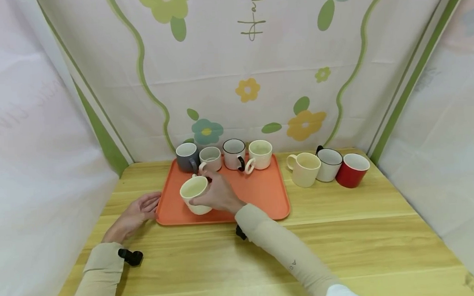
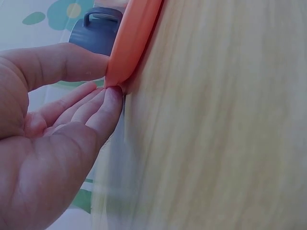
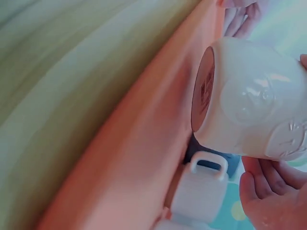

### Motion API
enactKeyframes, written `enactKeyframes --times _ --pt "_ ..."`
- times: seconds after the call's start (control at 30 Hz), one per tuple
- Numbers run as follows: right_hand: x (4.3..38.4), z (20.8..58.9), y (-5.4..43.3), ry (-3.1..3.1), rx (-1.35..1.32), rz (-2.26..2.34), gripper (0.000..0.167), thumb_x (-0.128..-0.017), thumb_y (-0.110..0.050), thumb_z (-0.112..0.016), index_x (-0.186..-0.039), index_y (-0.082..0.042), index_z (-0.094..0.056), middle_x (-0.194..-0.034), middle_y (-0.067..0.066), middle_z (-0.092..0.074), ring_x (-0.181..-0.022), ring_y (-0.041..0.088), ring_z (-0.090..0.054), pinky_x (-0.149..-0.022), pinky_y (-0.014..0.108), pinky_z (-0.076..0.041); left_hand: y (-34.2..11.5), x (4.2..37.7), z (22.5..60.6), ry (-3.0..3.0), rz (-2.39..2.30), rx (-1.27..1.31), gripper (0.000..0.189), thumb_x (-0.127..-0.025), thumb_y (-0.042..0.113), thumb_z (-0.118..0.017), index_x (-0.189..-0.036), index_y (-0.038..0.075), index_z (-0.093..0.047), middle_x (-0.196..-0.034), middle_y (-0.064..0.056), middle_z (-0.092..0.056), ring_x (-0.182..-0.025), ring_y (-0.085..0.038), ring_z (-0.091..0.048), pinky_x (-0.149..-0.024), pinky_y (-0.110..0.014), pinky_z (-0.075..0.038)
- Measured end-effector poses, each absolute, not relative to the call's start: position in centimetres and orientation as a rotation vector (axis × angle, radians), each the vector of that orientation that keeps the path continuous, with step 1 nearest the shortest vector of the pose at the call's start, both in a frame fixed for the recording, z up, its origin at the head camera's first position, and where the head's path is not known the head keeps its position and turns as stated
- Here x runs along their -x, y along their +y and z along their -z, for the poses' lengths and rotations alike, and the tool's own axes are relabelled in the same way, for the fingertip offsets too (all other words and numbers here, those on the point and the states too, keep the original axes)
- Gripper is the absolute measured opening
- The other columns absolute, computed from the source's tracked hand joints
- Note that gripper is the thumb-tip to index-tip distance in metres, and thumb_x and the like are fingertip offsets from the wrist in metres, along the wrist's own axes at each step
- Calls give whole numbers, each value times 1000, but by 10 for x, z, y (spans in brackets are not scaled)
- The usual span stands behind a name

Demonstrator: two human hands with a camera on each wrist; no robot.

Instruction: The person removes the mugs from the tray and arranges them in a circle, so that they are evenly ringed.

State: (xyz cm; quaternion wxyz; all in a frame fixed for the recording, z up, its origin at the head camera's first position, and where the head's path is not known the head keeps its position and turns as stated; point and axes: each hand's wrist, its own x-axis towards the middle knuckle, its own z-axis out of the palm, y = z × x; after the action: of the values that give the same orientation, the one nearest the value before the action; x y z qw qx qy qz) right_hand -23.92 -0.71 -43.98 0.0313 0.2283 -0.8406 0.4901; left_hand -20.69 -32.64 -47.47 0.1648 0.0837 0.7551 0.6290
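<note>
My right hand grips a cream mug by its side, over the front left of the orange tray. In the right wrist view the mug's base shows, raised off the tray, with embossed marks on its wall. At the tray's left edge, my left hand pinches the rim between thumb and fingertips. Along the tray's back stand a blue-grey mug, a small white mug, a white mug with black rim and handle and another cream mug.
To the right of the tray, a pale yellow mug, a black-rimmed white mug and a red mug stand close together on the wooden table. A flowered cloth hangs behind, with cloth walls at both sides.
</note>
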Motion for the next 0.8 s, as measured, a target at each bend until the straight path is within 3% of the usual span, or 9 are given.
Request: enactKeyframes --times 0.23,0.47,0.8 --pt "218 421 40 -2597 -713 -1539 68 -65 -36 -100 -125 -24 -71 -110 -11 -73 -100 11 -66 -89 33 -58 -329 208 478 2146 -1789 -255 86 -93 -15 -60 -166 -8 -15 -173 -33 -14 -159 -45 -14 -101 -14 -55" --pt "191 408 106 -2582 -639 -1454 76 -64 -35 -102 -131 -21 -70 -122 -3 -73 -113 19 -67 -96 46 -58 -328 206 478 2142 -1786 -246 85 -93 -15 -61 -166 -8 -16 -173 -33 -14 -158 -47 -12 -100 -15 -55" --pt "161 405 213 -2538 -470 -1256 80 -63 -31 -104 -134 -17 -68 -120 4 -74 -111 24 -67 -98 51 -51 -330 208 477 2118 -1805 -266 86 -93 -16 -60 -166 -8 -14 -173 -33 -12 -158 -49 -10 -101 -16 -55"
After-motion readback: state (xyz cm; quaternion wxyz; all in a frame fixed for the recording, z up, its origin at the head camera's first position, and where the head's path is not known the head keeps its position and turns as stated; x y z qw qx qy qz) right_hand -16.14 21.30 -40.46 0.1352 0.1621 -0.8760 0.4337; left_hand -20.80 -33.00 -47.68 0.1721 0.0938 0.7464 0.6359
